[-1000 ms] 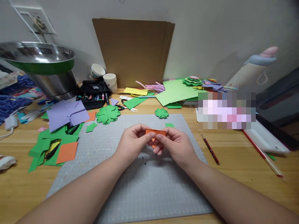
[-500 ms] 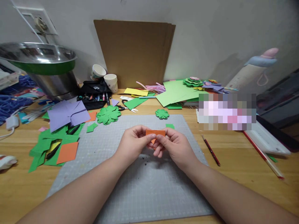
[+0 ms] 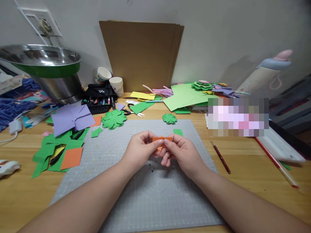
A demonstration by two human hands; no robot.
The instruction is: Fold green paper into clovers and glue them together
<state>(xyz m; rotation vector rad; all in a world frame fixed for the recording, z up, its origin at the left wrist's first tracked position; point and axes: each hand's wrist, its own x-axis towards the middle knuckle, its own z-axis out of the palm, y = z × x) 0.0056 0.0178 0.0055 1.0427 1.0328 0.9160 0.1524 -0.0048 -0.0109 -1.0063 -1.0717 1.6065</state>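
Note:
A small folded piece of orange paper (image 3: 162,139) is pinched between my two hands, above the grey cutting mat (image 3: 155,200). My left hand (image 3: 143,146) grips its left end, with the thumb on the near face. At its right end, my right hand (image 3: 181,148) pinches it the same way, its lower fingers curled beneath. The fingers hide part of the paper. Beyond the hands lie a small green paper flower (image 3: 169,118) and a green paper square (image 3: 178,132). A larger green paper flower (image 3: 114,119) rests at the mat's far left corner.
Purple paper (image 3: 73,119), green scraps (image 3: 43,152) and an orange square (image 3: 72,158) lie on the left. Scissors (image 3: 136,112) and a black pencil case (image 3: 99,97) sit behind the mat. A dark red pencil (image 3: 221,157) lies to the right, near a tilted bottle (image 3: 264,76).
The orange paper's upper edge has tipped, so less of its face shows between my thumbs. Both hands keep their hold. The whole view has shifted slightly.

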